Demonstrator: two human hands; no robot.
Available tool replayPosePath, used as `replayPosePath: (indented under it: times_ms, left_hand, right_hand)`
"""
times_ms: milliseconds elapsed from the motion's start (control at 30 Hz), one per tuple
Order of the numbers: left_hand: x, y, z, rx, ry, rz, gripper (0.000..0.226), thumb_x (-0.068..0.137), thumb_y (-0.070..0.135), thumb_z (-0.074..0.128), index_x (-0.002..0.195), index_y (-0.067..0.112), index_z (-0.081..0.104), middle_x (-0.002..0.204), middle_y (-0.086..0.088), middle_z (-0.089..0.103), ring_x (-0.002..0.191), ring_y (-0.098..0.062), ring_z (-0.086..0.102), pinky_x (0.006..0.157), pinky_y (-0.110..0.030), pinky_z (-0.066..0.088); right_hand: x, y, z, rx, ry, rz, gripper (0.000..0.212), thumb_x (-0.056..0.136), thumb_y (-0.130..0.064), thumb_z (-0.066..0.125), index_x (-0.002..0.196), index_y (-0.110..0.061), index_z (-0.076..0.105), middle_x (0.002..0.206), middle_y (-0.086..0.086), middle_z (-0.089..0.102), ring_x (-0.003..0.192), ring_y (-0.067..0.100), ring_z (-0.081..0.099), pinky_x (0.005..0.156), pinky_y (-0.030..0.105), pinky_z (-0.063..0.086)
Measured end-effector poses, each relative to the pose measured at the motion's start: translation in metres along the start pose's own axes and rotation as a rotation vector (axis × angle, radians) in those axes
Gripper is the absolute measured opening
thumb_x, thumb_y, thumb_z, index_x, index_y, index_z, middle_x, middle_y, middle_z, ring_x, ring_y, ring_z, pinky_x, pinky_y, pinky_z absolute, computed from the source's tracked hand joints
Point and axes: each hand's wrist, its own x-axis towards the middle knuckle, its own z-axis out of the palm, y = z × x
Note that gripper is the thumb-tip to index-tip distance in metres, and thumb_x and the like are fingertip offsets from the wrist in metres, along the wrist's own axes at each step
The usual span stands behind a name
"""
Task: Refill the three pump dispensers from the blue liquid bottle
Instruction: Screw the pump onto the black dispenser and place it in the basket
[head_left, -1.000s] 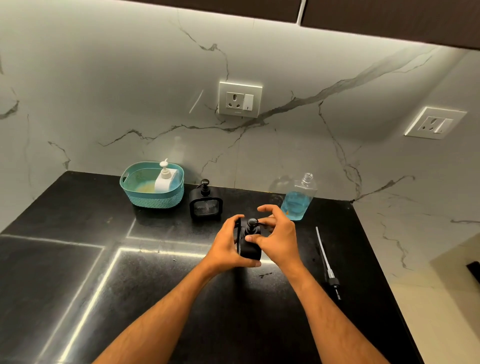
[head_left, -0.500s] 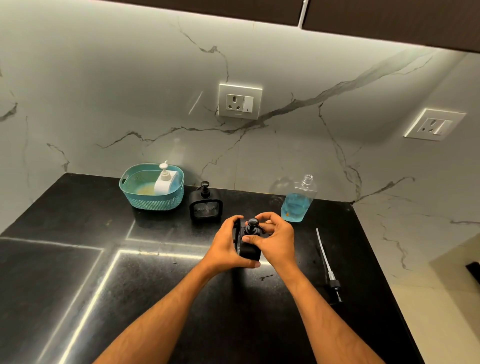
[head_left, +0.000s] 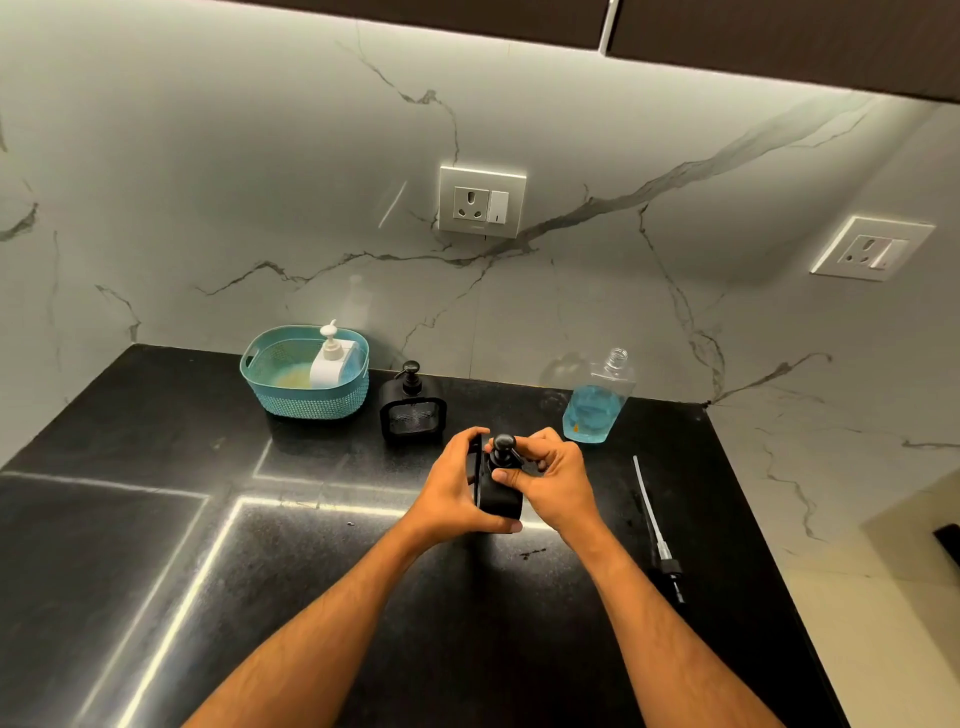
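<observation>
Left hand wrapped around the side and base of a squat black square pump dispenser, thumb under its front edge, fingers curled over the far side, grip clamped on the body. Right hand pinched on the black pump collar just below the round head, thumb and forefinger closed on it, remaining fingers curled loosely behind; whether screwing on or off, cannot tell. Dispenser held at mid-desk, apparently just off or resting on the glossy black stone desk. Just beyond, a second black square dispenser with a clear window, upright with pump fitted. Further left, a white pump dispenser standing inside a teal perforated plastic basket against the marble wall. To the right, a clear plastic bottle of blue liquid, cap off, roughly half full, upright near the wall. Nearer, a loose pump head with long white dip tube lying flat, likely from the blue bottle. Fill levels of the dispensers not readable; judged partway through, at least this dispenser in hand, pouring for the remainder probably outstanding.
</observation>
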Motion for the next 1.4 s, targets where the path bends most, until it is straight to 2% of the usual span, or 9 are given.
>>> replayPosePath:
  times_ms: [133, 267, 400, 533, 667, 933, 1033, 1267, 1400]
  left_hand:
    - [0.002, 0.000, 0.002, 0.010, 0.029, -0.010, 0.117, 0.046, 0.044, 0.103, 0.143, 0.029, 0.039, 0.135, 0.015, 0.051, 0.125, 0.000, 0.053, 0.102, -0.034, 0.056]
    - [0.003, -0.002, 0.002, 0.031, 0.054, -0.003, 0.117, 0.046, 0.046, 0.103, 0.143, 0.029, 0.039, 0.135, 0.014, 0.051, 0.125, -0.006, 0.055, 0.101, -0.041, 0.057]
    - [0.001, 0.000, -0.004, 0.032, 0.031, 0.019, 0.111, 0.047, 0.043, 0.103, 0.139, 0.033, 0.042, 0.136, 0.013, 0.051, 0.128, -0.008, 0.054, 0.101, -0.042, 0.057]
    - [0.002, 0.002, -0.007, 0.030, -0.023, 0.035, 0.110, 0.049, 0.043, 0.102, 0.140, 0.032, 0.042, 0.139, 0.012, 0.051, 0.132, -0.007, 0.051, 0.103, -0.042, 0.056]
    - [0.003, 0.004, -0.007, 0.034, 0.003, 0.022, 0.115, 0.045, 0.047, 0.103, 0.140, 0.036, 0.040, 0.138, 0.013, 0.049, 0.129, -0.008, 0.053, 0.103, -0.042, 0.056]
    - [0.003, 0.004, -0.002, 0.029, 0.063, -0.005, 0.118, 0.044, 0.046, 0.101, 0.143, 0.027, 0.040, 0.136, 0.013, 0.051, 0.126, -0.005, 0.054, 0.101, -0.041, 0.057]
    - [0.002, 0.005, -0.005, 0.027, 0.043, 0.010, 0.113, 0.047, 0.045, 0.102, 0.142, 0.030, 0.041, 0.137, 0.013, 0.051, 0.128, -0.007, 0.053, 0.102, -0.042, 0.056]
    - [-0.001, 0.008, -0.013, 0.005, -0.076, 0.019, 0.107, 0.051, 0.039, 0.103, 0.140, 0.034, 0.043, 0.137, 0.017, 0.053, 0.132, -0.006, 0.051, 0.107, -0.041, 0.054]
    - [-0.002, 0.011, -0.010, 0.002, -0.043, 0.011, 0.111, 0.050, 0.041, 0.103, 0.142, 0.035, 0.041, 0.138, 0.015, 0.052, 0.130, -0.004, 0.052, 0.105, -0.037, 0.055]
  right_hand:
    - [-0.003, 0.000, 0.008, 0.021, 0.122, 0.007, 0.049, 0.064, -0.008, 0.094, 0.103, -0.032, 0.076, 0.089, -0.005, 0.064, 0.089, 0.010, 0.068, 0.080, 0.021, 0.057]
    - [-0.004, -0.001, 0.017, 0.018, 0.186, 0.041, 0.049, 0.063, -0.014, 0.096, 0.106, -0.027, 0.077, 0.097, -0.003, 0.067, 0.094, 0.009, 0.070, 0.083, 0.021, 0.058]
    - [0.002, -0.004, 0.005, 0.003, 0.008, 0.033, 0.052, 0.069, -0.012, 0.092, 0.109, -0.039, 0.072, 0.103, 0.002, 0.058, 0.099, 0.014, 0.061, 0.090, 0.026, 0.055]
    - [0.006, -0.007, -0.006, -0.012, -0.160, 0.004, 0.048, 0.076, -0.007, 0.087, 0.113, -0.036, 0.077, 0.102, 0.006, 0.056, 0.097, 0.016, 0.057, 0.091, 0.030, 0.053]
    - [0.005, -0.005, 0.000, 0.019, -0.011, 0.000, 0.045, 0.067, -0.007, 0.092, 0.104, -0.030, 0.081, 0.094, 0.005, 0.060, 0.097, 0.021, 0.064, 0.092, 0.040, 0.059]
    - [-0.003, -0.001, 0.025, 0.064, 0.250, 0.103, 0.050, 0.059, -0.013, 0.098, 0.105, -0.019, 0.079, 0.099, -0.002, 0.074, 0.092, 0.007, 0.073, 0.084, 0.026, 0.061]
    - [-0.004, -0.003, 0.022, 0.041, 0.187, 0.064, 0.049, 0.065, -0.014, 0.095, 0.109, -0.026, 0.077, 0.099, -0.001, 0.067, 0.095, 0.007, 0.067, 0.086, 0.020, 0.057]
    - [0.007, -0.011, -0.015, -0.054, -0.272, 0.022, 0.043, 0.083, -0.011, 0.082, 0.120, -0.033, 0.074, 0.105, 0.006, 0.058, 0.101, 0.014, 0.056, 0.090, 0.028, 0.051]
    - [0.007, -0.009, -0.010, -0.025, -0.137, -0.028, 0.047, 0.075, -0.006, 0.087, 0.106, -0.040, 0.077, 0.095, 0.003, 0.064, 0.098, 0.018, 0.060, 0.092, 0.037, 0.056]
